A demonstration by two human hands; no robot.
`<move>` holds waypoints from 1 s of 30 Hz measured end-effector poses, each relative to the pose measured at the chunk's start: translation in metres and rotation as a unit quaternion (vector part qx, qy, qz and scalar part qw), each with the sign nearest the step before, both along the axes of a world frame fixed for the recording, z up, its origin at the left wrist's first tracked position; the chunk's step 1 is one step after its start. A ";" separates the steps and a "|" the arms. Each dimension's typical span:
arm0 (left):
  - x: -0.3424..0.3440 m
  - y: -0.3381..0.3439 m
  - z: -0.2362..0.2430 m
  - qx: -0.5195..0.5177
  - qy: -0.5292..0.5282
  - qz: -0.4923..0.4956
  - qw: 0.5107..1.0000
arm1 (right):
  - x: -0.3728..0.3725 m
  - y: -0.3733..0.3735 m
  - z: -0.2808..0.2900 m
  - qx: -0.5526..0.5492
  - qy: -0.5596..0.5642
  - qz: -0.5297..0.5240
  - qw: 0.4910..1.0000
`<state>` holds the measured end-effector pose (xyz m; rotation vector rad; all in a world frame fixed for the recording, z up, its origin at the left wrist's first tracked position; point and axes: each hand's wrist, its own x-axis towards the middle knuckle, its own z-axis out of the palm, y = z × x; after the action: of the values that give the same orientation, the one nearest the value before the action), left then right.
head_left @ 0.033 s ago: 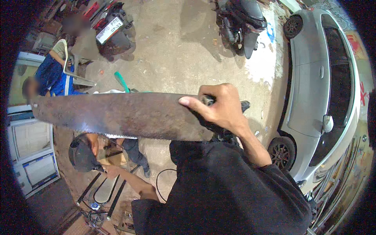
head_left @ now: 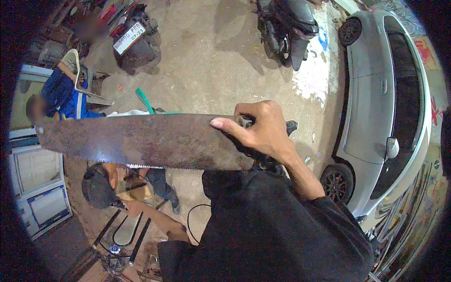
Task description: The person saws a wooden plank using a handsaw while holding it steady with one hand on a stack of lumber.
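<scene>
My right hand grips the dark handle of a long rusty hand saw, with the index finger stretched along the blade. The blade lies level across the view, its tip pointing left and its teeth facing down. My left arm reaches out of a black sleeve toward the lower left. My left hand ends beside the black cap of a crouching person, and I cannot make out its fingers or whether it holds anything.
A white car is parked at the right and a dark scooter at the top. Another scooter stands at the top left. A person in blue sits at the left. Metal frames lie below.
</scene>
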<state>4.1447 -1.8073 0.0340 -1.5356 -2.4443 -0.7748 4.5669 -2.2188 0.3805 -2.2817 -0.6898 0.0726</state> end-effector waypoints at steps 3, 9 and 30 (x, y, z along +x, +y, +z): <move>0.010 -0.003 0.021 -0.020 0.007 0.008 1.000 | 0.020 0.004 0.004 -0.041 0.032 0.015 0.999; 0.042 -0.007 0.065 -0.062 0.031 -0.010 0.998 | 0.043 0.001 -0.002 -0.062 0.051 0.007 0.997; 0.321 -0.126 0.109 0.099 -0.006 -0.346 0.933 | 0.289 0.043 -0.190 -0.167 0.185 -0.050 0.967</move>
<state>4.4660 -1.9336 0.1431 -2.3179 -1.7253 -1.0838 4.8563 -2.1758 0.1907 -2.5189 -0.3862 0.5920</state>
